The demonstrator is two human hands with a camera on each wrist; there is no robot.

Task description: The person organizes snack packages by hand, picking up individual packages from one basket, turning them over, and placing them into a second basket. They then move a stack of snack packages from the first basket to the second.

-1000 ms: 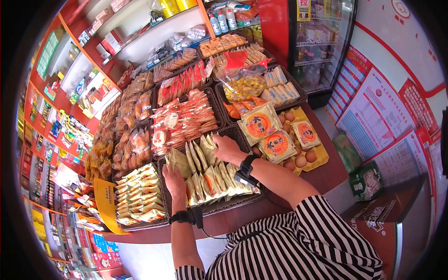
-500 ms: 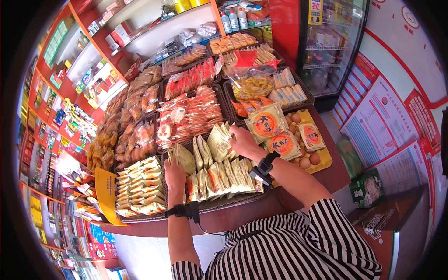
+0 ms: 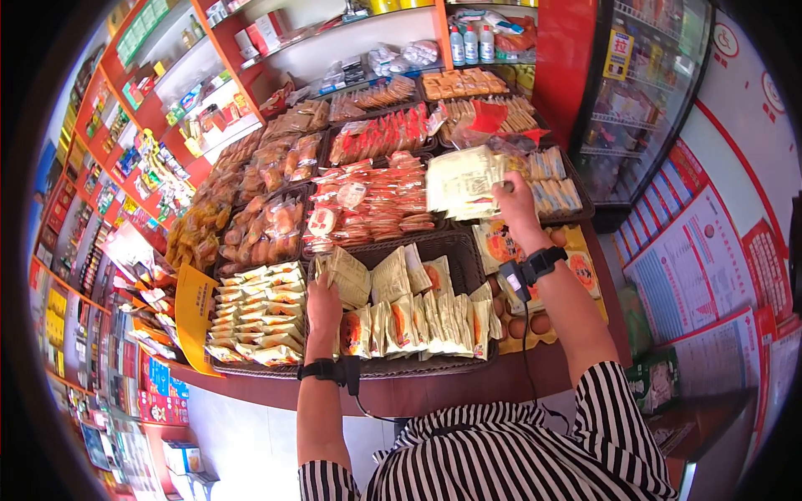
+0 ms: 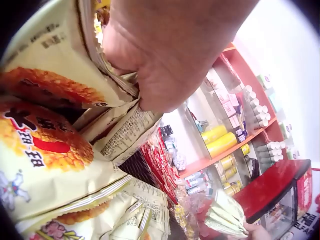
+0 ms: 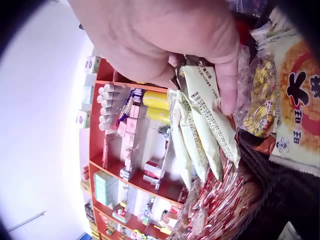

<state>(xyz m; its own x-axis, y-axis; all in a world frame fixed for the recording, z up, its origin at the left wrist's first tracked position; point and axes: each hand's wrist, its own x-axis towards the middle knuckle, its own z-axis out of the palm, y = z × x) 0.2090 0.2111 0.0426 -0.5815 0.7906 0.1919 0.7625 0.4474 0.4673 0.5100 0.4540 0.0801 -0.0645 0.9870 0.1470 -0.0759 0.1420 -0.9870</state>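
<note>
My right hand [image 3: 518, 204] holds several cream rice cracker packets [image 3: 461, 184] in a bunch, raised over the baskets behind. In the right wrist view, thumb and fingers pinch the packets [image 5: 202, 120] by their upper ends, and they hang side by side. At the left side of the dark woven basket [image 3: 461, 250], my left hand [image 3: 324, 309] grips a rice cracker packet [image 3: 347, 277] by its edge. A row of upright packets [image 3: 409, 326] fills the front of that basket, with a few leaning behind. Close-up in the left wrist view, packets [image 4: 45, 145] show an orange cracker print.
Left of the basket lie stacked packets [image 3: 257, 317] and a yellow card [image 3: 194, 321]. Red-wrapped snacks [image 3: 372, 204] sit behind. A yellow egg tray [image 3: 547, 334] with more cracker packs stands at right, near a glass-door fridge [image 3: 626, 125].
My right hand has lifted a bunch of packets out of the basket and carried it up, back and right. The left hand stays at the basket's left side.
</note>
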